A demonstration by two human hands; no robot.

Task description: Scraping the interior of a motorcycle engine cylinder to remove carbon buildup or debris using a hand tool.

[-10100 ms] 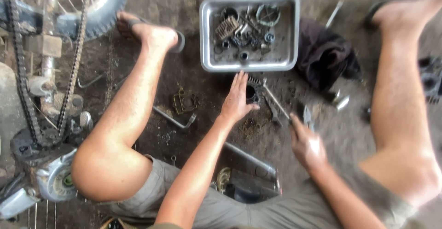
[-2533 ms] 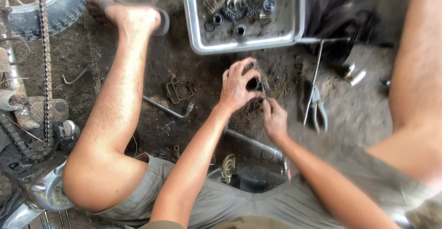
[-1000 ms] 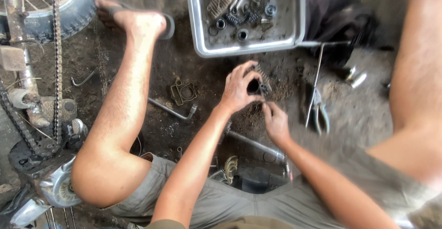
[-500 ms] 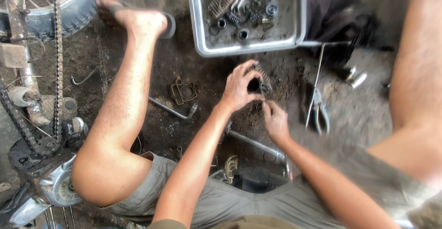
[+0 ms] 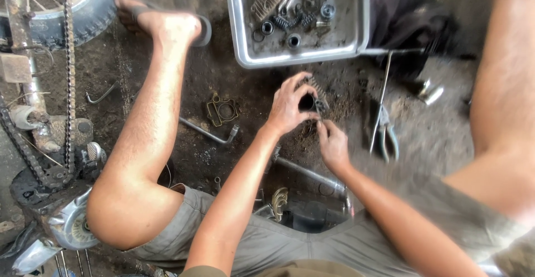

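Dirt floor (image 5: 234, 82): both hands (image 5: 287, 107) (image 5: 333, 146) still grip the finned cylinder (image 5: 312, 96), unmoved.

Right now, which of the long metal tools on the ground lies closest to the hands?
The straight metal bar just below the right hand, nearly under it. The bent L-shaped wrench and the pliers lie farther off to either side.

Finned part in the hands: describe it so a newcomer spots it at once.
Start at the metal tray at top centre. Just below its near rim, over the dirt floor, the left hand grips a dark finned engine part, the right hand touching its underside. Only it is held.
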